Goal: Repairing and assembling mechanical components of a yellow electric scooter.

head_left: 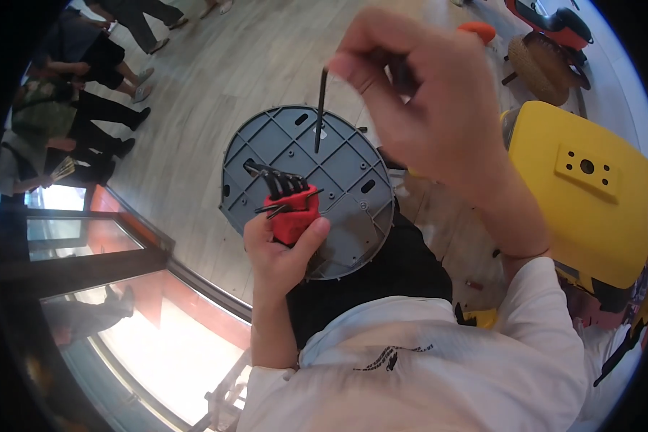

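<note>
My left hand [273, 263] is closed around a red hex key holder [295, 225], from which several black hex keys [284, 184] stick out. Raised ahead and to the right, my right hand [432, 101] pinches one long black hex key [320, 111] by its upper end, and this key points downward. Both hands are above a round grey ribbed plate [263, 140] with slots and small screw holes, which lies over my lap. The holder hides part of its middle.
At the right stands a yellow case-like part [540, 151] with a raised plate with holes. Beyond it are a round woven stool [536, 68] and an orange object [477, 31]. Several people stand at the far left, near a glass panel [79, 237] in a dark frame.
</note>
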The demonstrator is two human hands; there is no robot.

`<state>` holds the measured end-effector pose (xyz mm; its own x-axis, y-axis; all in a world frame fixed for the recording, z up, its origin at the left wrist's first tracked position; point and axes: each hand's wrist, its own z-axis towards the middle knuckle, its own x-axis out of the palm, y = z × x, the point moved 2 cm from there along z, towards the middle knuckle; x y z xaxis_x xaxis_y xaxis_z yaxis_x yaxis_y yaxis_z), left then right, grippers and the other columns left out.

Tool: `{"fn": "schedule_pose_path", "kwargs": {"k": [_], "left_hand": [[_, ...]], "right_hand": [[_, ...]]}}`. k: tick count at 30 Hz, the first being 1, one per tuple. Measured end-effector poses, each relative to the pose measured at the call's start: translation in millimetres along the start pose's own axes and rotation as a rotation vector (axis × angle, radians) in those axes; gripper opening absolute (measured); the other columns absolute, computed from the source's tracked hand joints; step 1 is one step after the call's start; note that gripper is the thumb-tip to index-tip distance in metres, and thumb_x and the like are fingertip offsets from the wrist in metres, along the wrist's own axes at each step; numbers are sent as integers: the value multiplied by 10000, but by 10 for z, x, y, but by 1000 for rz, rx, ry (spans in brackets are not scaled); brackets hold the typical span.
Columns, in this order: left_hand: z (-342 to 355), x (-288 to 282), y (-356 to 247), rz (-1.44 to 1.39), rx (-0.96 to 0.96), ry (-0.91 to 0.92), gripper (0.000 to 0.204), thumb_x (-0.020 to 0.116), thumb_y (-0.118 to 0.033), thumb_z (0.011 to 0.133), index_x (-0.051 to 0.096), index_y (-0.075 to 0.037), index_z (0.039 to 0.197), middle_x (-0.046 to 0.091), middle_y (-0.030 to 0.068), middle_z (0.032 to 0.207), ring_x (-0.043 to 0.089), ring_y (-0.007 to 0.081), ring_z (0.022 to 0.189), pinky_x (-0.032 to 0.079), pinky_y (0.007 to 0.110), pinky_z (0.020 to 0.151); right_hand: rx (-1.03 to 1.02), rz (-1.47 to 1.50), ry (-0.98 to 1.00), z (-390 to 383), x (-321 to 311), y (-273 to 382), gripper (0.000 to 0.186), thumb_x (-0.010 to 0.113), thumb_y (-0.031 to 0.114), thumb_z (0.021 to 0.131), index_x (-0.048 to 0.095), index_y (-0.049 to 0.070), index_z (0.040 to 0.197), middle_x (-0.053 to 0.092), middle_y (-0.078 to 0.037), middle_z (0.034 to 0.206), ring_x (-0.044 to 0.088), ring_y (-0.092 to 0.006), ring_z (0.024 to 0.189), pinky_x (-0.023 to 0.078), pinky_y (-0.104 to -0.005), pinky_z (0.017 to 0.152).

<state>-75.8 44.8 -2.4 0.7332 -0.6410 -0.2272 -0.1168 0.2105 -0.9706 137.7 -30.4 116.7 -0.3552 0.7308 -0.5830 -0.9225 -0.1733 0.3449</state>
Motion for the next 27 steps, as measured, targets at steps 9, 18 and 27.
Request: {"fn": "schedule_pose_path", "kwargs": {"k": [9,18,27], "left_hand": [[-56,-33,36,-316,78,56,390,910,-233,797,727,9,1043,682,-5,847,608,86,757,482,239,703],[-57,-30,23,-326,23,52,418,911,-253,790,720,11,1053,681,-2,843,609,94,751,483,245,692],[-57,-17,-37,-316,66,48,349,900,-225,789,714,-1,980,668,-12,815,595,82,743,476,247,690]], "right_hand": [[204,434,-86,-337,135,223,122,721,13,949,643,11,855,536,18,644,446,-16,564,330,-204,508],[159,347,-36,-374,238,191,163,758,40,820,603,53,867,629,-103,696,640,-317,604,487,-369,539],[100,281,-73,-327,99,71,78,713,9,936,654,31,889,582,-9,701,502,-78,580,373,-228,520]]}}
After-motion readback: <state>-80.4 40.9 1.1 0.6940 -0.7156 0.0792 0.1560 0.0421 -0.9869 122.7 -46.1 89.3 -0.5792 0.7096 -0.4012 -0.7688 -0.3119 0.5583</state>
